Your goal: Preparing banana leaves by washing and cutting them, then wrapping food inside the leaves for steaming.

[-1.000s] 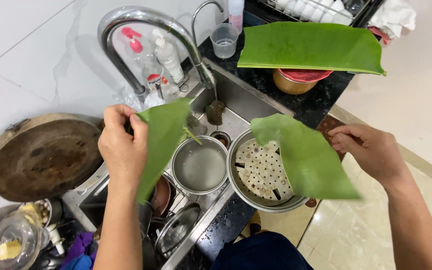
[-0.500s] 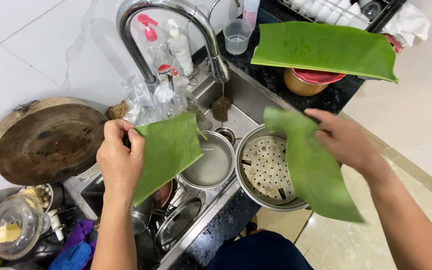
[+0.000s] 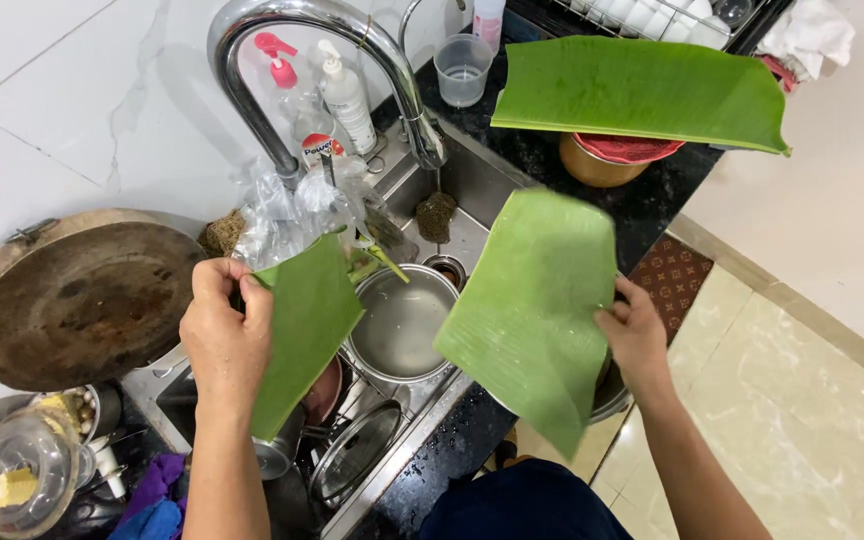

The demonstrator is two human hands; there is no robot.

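Left hand [image 3: 224,335]: fingers closed on the upper edge of a narrow green leaf piece [image 3: 304,325], which hangs over the left part of the sink [image 3: 472,175].
Right hand [image 3: 637,335]: closed on the right edge of a wider leaf piece [image 3: 537,310], held up flat and tilted, hiding most of the steel colander [image 3: 607,398] beneath it.
Steel bowl [image 3: 402,322]: in the sink between the two pieces, under the curved faucet [image 3: 302,40].
Third leaf [image 3: 642,90]: long, lying across a red-lidded pot [image 3: 617,158] on the dark tabletop [image 3: 652,200].
Round wooden chopping board [image 3: 72,300]: left of the sink.
Soap bottles [image 3: 347,95]: behind the faucet, against the wall.
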